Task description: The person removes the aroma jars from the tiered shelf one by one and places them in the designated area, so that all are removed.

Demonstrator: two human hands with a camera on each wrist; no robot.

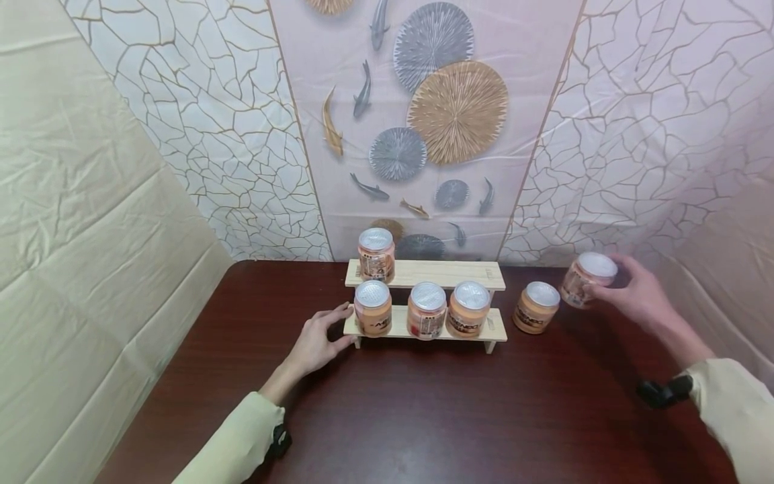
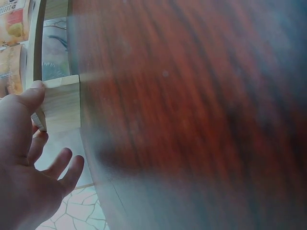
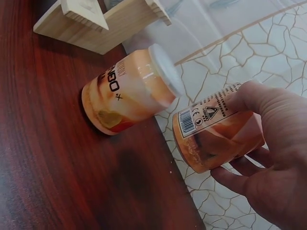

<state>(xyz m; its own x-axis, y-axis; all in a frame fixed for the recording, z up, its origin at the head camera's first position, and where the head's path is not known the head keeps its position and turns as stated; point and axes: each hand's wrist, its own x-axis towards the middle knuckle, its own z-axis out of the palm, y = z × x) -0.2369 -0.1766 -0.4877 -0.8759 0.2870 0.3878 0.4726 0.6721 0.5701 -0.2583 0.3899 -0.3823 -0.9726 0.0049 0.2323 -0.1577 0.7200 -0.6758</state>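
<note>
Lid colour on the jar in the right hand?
The lid of the held jar is silvery white; it shows best in the head view.

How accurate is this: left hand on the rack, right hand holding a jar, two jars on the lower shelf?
The count is wrong: the head view shows three jars on the lower shelf, not two. Left hand on the rack, right hand holding a jar: correct.

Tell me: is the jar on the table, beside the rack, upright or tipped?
Upright: the jar has its lid on top; in the right wrist view, its base meets the table.
</note>
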